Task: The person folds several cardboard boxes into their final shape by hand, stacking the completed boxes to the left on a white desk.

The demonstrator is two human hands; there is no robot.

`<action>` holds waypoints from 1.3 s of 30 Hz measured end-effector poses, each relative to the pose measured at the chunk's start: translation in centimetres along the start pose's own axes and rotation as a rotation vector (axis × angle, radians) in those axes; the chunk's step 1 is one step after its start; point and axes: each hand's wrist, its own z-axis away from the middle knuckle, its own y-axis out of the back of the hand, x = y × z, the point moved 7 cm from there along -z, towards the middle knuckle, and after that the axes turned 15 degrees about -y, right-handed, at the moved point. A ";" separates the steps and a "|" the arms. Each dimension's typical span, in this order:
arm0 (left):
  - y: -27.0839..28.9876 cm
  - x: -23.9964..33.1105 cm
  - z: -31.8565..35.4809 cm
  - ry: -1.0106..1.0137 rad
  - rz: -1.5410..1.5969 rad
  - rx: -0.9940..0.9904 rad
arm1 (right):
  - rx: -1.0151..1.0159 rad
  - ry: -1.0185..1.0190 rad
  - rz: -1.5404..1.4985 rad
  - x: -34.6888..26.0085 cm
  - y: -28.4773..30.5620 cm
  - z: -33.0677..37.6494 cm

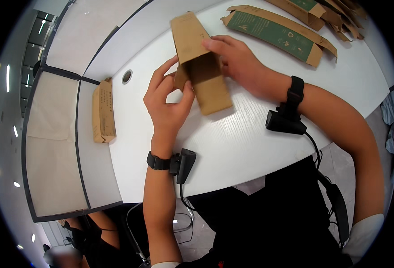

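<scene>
Carton (201, 71), brown cardboard, half folded, held above the white table (233, 143). I log a finished carton (103, 111) far left; my left hand (166, 100) pinching its lower flap; my right hand (235, 60) gripping its side; flat green-printed blanks (277, 33) beyond.

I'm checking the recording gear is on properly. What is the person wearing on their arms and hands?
Both hands, left hand and right hand, are bare, with no gloves or long sleeves. Each wrist has a black strap carrying a small black camera box, with a black cable trailing back toward the body.
</scene>
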 end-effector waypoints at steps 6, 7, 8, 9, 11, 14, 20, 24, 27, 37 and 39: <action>-0.6 -1.7 1.4 0.332 0.515 0.180 | 0.076 0.232 0.132 -1.2 -0.1 0.5; -0.7 -1.4 0.9 0.331 0.621 0.131 | 0.086 0.492 0.308 -2.4 -0.5 1.4; -0.4 -1.4 0.7 0.298 0.632 0.219 | 0.094 0.752 0.485 -3.4 -1.3 2.6; -0.4 -1.5 0.8 0.312 0.717 0.229 | 0.075 0.860 0.591 -4.1 -2.1 3.4; 0.6 -1.3 0.7 0.299 0.688 0.278 | 0.072 0.922 0.726 -3.8 -2.6 3.7; 1.4 -1.4 0.5 0.290 0.521 0.280 | 0.080 0.954 0.824 -3.0 -2.8 4.1; 2.3 -1.7 0.6 0.053 -0.488 0.000 | -0.041 0.925 0.796 -3.5 -5.0 6.0; 0.1 -1.8 1.0 0.122 0.121 -0.033 | -0.043 0.804 0.692 -1.5 -4.5 3.9; -1.4 -0.3 0.7 0.389 0.556 -0.009 | -0.023 0.682 0.618 -1.2 -3.4 2.9; -0.9 -1.2 1.2 0.365 0.431 0.185 | 0.043 0.616 0.631 -1.2 -2.4 2.2; -0.5 -1.1 1.0 0.335 0.355 0.163 | 0.032 0.598 0.546 -1.6 -2.3 2.3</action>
